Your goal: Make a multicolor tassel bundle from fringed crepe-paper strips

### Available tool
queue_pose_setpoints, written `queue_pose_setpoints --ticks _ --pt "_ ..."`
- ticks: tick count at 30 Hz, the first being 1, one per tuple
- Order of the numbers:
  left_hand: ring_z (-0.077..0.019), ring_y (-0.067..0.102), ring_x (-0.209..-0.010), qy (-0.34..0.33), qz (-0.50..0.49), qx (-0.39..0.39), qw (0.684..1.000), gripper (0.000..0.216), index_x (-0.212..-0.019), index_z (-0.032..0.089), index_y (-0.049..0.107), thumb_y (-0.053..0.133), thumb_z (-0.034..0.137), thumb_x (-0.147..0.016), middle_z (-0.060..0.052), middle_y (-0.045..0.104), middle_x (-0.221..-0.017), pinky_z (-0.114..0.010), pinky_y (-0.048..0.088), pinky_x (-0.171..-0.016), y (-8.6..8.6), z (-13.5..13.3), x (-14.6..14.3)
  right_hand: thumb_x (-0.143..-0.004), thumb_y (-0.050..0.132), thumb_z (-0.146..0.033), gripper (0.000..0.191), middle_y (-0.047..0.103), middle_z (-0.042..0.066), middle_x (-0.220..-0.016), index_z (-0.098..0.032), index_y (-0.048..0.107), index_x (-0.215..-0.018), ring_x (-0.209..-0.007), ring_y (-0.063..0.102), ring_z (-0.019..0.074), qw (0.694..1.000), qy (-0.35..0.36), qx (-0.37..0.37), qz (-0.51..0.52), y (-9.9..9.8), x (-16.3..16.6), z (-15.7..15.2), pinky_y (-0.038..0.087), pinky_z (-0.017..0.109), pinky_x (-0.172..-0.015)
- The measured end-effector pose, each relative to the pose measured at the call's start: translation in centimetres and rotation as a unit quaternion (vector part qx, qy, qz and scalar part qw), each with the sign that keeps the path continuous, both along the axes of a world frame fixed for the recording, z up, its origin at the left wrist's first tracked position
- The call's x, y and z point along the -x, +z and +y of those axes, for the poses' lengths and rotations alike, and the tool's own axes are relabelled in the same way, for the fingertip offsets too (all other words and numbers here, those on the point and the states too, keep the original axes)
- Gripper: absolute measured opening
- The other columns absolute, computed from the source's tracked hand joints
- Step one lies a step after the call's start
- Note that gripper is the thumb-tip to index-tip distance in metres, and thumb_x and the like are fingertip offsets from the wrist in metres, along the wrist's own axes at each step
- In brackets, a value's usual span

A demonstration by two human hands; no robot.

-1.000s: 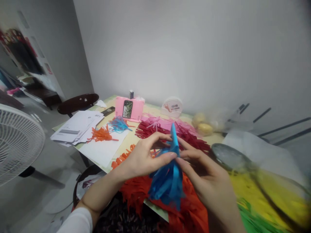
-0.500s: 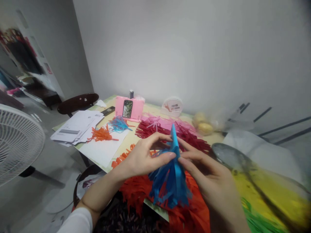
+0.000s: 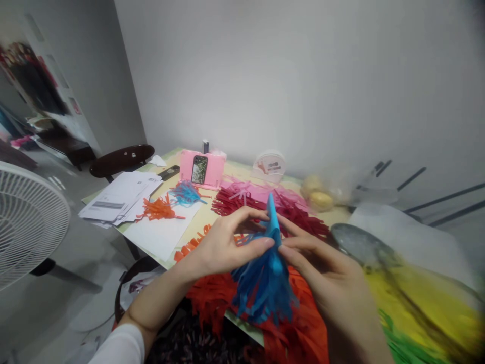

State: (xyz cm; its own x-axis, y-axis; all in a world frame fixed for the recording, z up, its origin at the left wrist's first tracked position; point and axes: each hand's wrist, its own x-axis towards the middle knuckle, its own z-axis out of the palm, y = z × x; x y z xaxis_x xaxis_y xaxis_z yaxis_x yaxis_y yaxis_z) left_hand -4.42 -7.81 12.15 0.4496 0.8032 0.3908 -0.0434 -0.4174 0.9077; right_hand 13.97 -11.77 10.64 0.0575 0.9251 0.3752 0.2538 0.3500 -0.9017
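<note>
A blue paper tassel (image 3: pixel 267 283) with a pointed top and cut fringe hanging down is held between both hands above the table's near edge. My left hand (image 3: pixel 222 245) pinches its upper part from the left, thumb and fingers closed on the paper. My right hand (image 3: pixel 333 283) pinches the same spot from the right. Beneath the tassel lies a pile of orange-red fringed paper (image 3: pixel 303 331).
On the table (image 3: pixel 212 215) lie dark red fringe (image 3: pixel 299 215), pink fringe (image 3: pixel 250 192), small orange (image 3: pixel 159 210) and blue (image 3: pixel 185 194) tassels, white papers (image 3: pixel 121 197), a pink phone stand (image 3: pixel 202 169), yellow and green paper (image 3: pixel 428 308). A fan (image 3: pixel 26 222) and stool (image 3: pixel 121 159) stand left.
The blue tassel's fringe has shifted slightly and hangs a bit differently. Both hands stay in the same place, pinching its top.
</note>
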Motion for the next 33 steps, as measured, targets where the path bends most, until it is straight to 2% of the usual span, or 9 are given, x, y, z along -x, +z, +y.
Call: queue_pose_setpoints --ticks 9,12,18,24,33 --pt "-0.0205 0.068 -0.102 0.025 0.019 -0.014 0.999 0.038 -0.115 0.017 0.058 0.072 0.031 -0.083 -0.008 0.069 -0.112 -0.033 0.054 -0.094 -0.11 -0.16 -0.29 -0.082 0.072 -0.036 0.01 0.071 0.005 -0.124 -0.027 0.073 -0.077 -0.119 0.064 0.0275 1.0 0.005 -0.003 -0.01 -0.36 0.09 0.13 0.054 0.032 -0.089" --pt "-0.0194 0.068 -0.101 0.038 0.023 -0.025 0.999 0.032 -0.111 0.017 0.059 0.069 0.031 -0.085 -0.007 0.069 -0.109 -0.032 0.054 -0.093 -0.19 -0.22 -0.39 -0.082 0.071 -0.035 0.009 0.073 0.005 -0.12 -0.027 0.073 -0.078 -0.119 0.064 0.0273 1.0 0.006 -0.004 -0.019 -0.3 0.2 0.09 0.054 0.031 -0.089" --pt "-0.0192 0.067 -0.103 0.032 0.029 -0.036 0.998 0.026 -0.11 0.015 0.059 0.064 0.029 -0.088 -0.009 0.068 -0.112 -0.032 0.054 -0.093 -0.03 -0.14 -0.25 -0.082 0.072 -0.037 0.014 0.068 0.006 -0.129 -0.025 0.072 -0.076 -0.115 0.066 0.0255 1.0 -0.004 0.004 -0.01 -0.12 0.29 0.05 0.055 0.027 -0.087" --pt "-0.018 0.067 -0.101 0.039 0.034 -0.046 0.998 0.028 -0.108 0.016 0.06 0.068 0.03 -0.085 -0.007 0.069 -0.108 -0.031 0.053 -0.095 0.17 -0.28 -0.46 -0.081 0.073 -0.037 0.011 0.067 0.005 -0.13 -0.026 0.073 -0.078 -0.114 0.067 0.0239 1.0 -0.012 0.015 -0.006 -0.25 0.2 -0.11 0.055 0.024 -0.086" --pt "-0.0183 0.068 -0.102 0.034 0.039 -0.054 0.997 0.019 -0.104 0.015 0.061 0.061 0.024 -0.087 -0.008 0.069 -0.109 -0.03 0.055 -0.093 0.56 -0.2 -0.41 -0.079 0.074 -0.038 0.013 0.068 0.005 -0.129 -0.026 0.073 -0.077 -0.112 0.068 0.0263 1.0 -0.018 0.018 0.004 0.16 0.21 -0.15 0.056 0.029 -0.086"
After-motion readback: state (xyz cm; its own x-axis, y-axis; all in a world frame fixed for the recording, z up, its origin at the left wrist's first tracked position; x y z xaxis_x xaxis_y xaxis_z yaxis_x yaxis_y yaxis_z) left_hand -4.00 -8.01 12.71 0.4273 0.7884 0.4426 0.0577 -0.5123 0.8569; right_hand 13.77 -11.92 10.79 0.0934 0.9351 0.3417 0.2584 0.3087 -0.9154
